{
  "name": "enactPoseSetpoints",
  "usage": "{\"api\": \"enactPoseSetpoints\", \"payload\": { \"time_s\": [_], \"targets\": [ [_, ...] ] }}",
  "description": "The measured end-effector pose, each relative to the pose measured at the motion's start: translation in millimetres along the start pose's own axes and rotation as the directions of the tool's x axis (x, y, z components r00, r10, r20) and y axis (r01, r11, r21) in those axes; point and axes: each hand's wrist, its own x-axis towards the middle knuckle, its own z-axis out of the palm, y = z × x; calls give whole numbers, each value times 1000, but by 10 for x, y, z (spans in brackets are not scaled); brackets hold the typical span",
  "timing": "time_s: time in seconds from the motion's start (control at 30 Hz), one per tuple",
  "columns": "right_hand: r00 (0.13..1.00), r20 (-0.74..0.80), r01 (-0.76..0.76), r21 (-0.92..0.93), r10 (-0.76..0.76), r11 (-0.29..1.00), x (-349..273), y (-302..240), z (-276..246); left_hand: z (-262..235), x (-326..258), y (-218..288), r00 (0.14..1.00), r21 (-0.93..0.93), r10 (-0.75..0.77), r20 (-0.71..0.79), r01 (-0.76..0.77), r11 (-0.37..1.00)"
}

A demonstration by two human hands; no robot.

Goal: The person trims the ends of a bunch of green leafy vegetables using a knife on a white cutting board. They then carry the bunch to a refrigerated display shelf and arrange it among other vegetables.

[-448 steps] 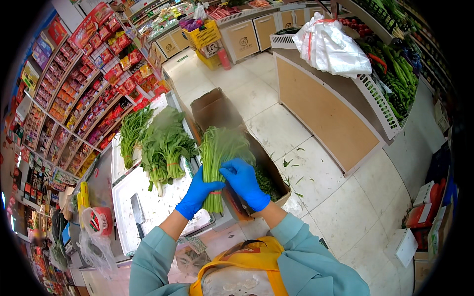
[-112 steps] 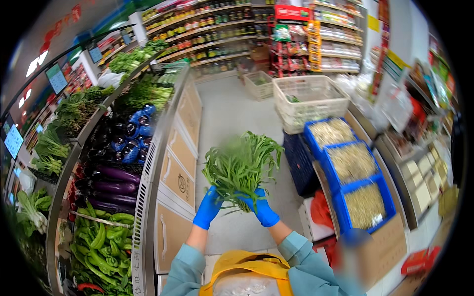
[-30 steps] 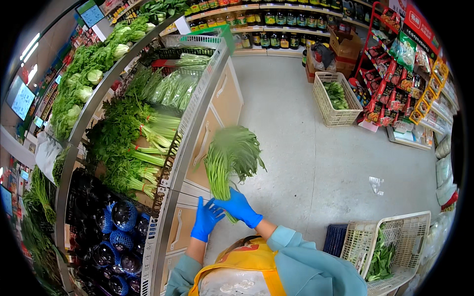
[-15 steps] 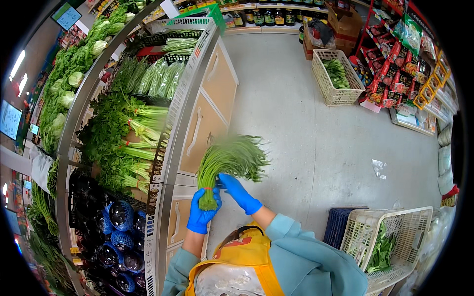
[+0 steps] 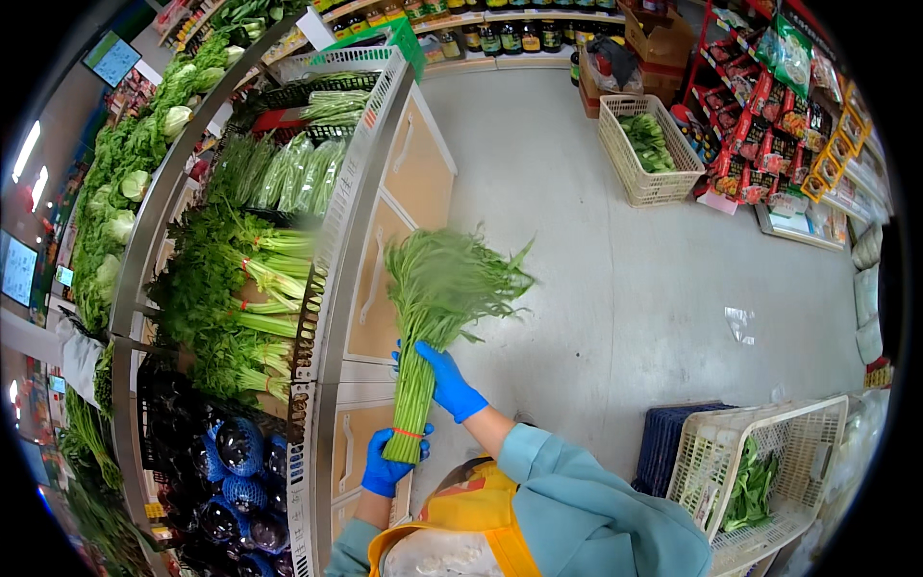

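Blue-gloved left hand (image 5: 389, 462) curls around the stem ends of a long, leafy green vegetable bunch (image 5: 413, 389) bound by a thin red band (image 5: 408, 434); the blue-gloved right hand (image 5: 445, 380) clasps it mid-stem, beside a metal-edged produce stand (image 5: 331, 356).

Left: a panelled display stand (image 5: 363, 317) bearing celery bundles (image 5: 269, 288), round dark eggplants (image 5: 238, 447), some in blue netting, and long green vegetables (image 5: 303, 178) in clear bags. Far end: shelved jars (image 5: 530, 38) near cardboard boxes (image 5: 659, 43). Right: a rack of red packets (image 5: 750, 144), a cream crate (image 5: 663, 192) of leafy greens (image 5: 649, 144) and, nearer, a dark blue crate (image 5: 663, 447) beside another cream crate (image 5: 700, 462).
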Motion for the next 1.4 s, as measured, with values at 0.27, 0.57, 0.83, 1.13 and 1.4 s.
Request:
{"api": "enactPoseSetpoints", "payload": {
  "time_s": [0.27,0.57,0.83,1.13,1.4],
  "targets": [
    [970,-29,233,-184,-243,955,-42,4,-76,454,-30,480,992,748,-84,-97,128,651],
    [951,-64,268,-318,-303,909,-361,-191,292,515,173,341,994,950,-28,-108,112,292],
    [924,-116,297,-380,-364,876,-462,-253,342,464,265,58,970,997,245,15,3,-74],
    [855,-191,351,-472,-482,809,-431,-299,336,603,441,-126,909,971,398,126,-30,-239],
    [873,-113,377,-460,-474,804,-688,-442,445,507,558,-187,922,971,371,114,-24,-238]
  ]
}}
